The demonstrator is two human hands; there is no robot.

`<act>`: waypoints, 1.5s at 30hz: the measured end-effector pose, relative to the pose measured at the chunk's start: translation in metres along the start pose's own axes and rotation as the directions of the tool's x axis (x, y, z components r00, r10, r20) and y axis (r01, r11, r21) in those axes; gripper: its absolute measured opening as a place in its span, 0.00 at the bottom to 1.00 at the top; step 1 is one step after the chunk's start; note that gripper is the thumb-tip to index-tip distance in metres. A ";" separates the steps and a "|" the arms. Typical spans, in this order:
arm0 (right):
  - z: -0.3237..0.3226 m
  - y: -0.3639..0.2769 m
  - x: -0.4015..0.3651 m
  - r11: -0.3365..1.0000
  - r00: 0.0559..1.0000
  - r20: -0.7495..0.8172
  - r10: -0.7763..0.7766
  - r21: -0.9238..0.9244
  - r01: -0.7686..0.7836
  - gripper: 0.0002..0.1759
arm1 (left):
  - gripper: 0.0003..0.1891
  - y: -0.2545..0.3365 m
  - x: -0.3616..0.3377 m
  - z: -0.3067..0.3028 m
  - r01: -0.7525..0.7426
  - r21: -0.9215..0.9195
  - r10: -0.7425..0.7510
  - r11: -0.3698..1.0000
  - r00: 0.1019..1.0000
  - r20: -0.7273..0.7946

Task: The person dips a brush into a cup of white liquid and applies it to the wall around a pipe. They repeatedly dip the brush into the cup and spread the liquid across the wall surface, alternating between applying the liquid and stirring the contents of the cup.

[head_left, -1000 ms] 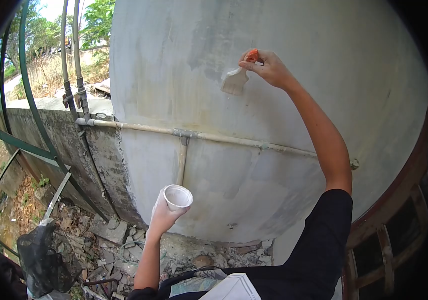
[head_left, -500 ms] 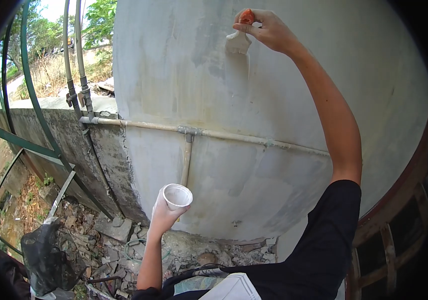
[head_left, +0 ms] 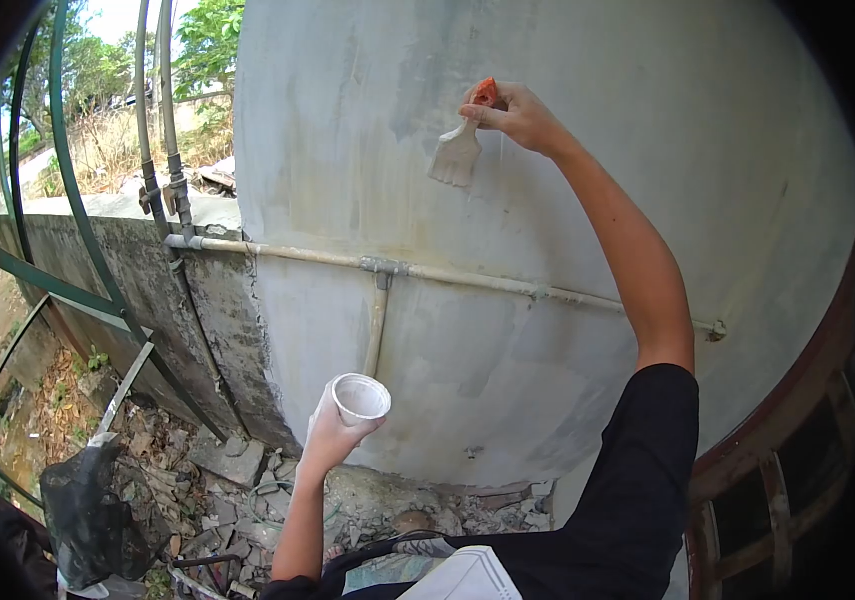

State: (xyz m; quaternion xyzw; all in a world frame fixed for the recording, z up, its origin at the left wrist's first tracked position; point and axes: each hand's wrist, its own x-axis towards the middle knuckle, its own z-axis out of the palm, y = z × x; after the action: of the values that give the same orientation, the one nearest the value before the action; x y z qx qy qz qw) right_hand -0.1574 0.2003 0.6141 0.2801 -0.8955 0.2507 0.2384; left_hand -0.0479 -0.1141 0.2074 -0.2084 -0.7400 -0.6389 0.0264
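My right hand (head_left: 516,117) is raised high and grips a paintbrush (head_left: 459,150) by its orange handle, the pale bristles pressed against the grey plastered wall (head_left: 588,190). My left hand (head_left: 333,435) holds a white plastic cup (head_left: 359,398) upright lower down, in front of the wall's base. The cup's inside looks white; I cannot tell how full it is.
A pale pipe (head_left: 448,277) runs across the wall with a vertical branch (head_left: 376,330) below it. Rubble (head_left: 238,470) and a black bag (head_left: 88,515) lie on the ground at left. Green metal bars (head_left: 68,200) and grey pipes (head_left: 163,120) stand at left; a rusty frame (head_left: 798,470) is at right.
The brush went up the wall and has now come back down a little. The cup in my left hand has stayed about where it was.
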 end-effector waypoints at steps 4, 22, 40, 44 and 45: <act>-0.017 0.006 0.021 0.997 0.998 -0.064 -0.009 0.072 0.014 0.18 | 0.40 0.002 -0.002 -0.004 0.018 0.016 -0.018 1.000 1.000 -0.019; -0.036 -0.070 0.008 0.900 0.958 -0.054 -0.281 -0.361 0.244 0.18 | 0.37 -0.006 -0.004 -0.013 -0.025 0.003 0.025 1.000 0.999 -0.034; -0.075 -0.009 0.014 0.998 0.994 -0.107 0.022 -0.059 -0.029 0.18 | 0.38 -0.015 -0.001 -0.002 0.000 0.008 0.001 1.000 1.000 -0.030; -0.107 -0.017 0.043 0.982 0.981 -0.174 -0.091 -0.177 0.060 0.18 | 0.37 -0.006 0.000 0.000 -0.010 0.029 0.011 1.000 0.999 -0.037; -0.107 -0.031 0.041 0.983 0.981 -0.175 -0.088 -0.174 0.057 0.18 | 0.37 -0.004 0.000 0.000 -0.007 0.032 0.008 0.999 0.999 -0.035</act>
State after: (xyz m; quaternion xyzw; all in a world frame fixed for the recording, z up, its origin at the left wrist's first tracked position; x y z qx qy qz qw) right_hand -0.1377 0.2243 0.7287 0.2677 -0.8771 0.1900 0.3507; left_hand -0.0492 -0.1145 0.2032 -0.1995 -0.7486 -0.6307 0.0453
